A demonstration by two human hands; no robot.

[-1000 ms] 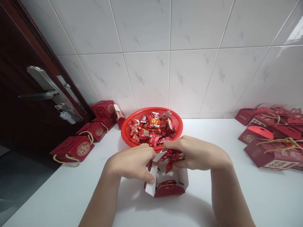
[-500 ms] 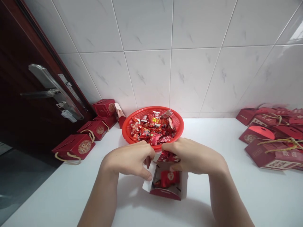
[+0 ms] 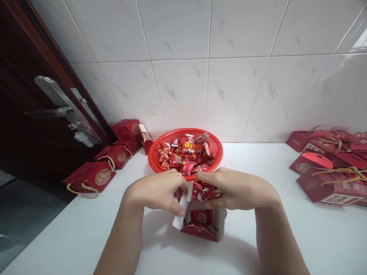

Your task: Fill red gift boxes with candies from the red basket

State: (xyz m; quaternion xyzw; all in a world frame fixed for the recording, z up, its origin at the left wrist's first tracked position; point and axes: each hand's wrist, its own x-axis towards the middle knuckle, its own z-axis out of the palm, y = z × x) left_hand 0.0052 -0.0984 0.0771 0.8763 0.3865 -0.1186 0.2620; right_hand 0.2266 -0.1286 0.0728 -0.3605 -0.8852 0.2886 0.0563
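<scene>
A small gift box (image 3: 199,233), dark red outside and white inside, lies open on the white tabletop in front of me. My left hand (image 3: 159,191) pinches the white flap at the box's left side between thumb and fingers. Over the back of the box, my right hand (image 3: 239,191) is closed on red wrapped candies (image 3: 199,193); how many it holds I cannot tell. Inside the box rests a red candy packet (image 3: 202,217), with another wrapper partly hidden behind the front flap. Just behind both hands stands a red plastic basket (image 3: 151,162) heaped with wrapped candies (image 3: 186,154).
Several closed red boxes (image 3: 88,177) with rope handles line the left edge by the dark door (image 3: 20,114). On the right lies a pile of folded red boxes (image 3: 327,187) with yellow cords. A tiled wall (image 3: 183,91) closes off the back.
The right hand has shifted slightly, and the candies in it show more. The red packet inside the box now lies lower and differently turned. My left hand stays at the flap.
</scene>
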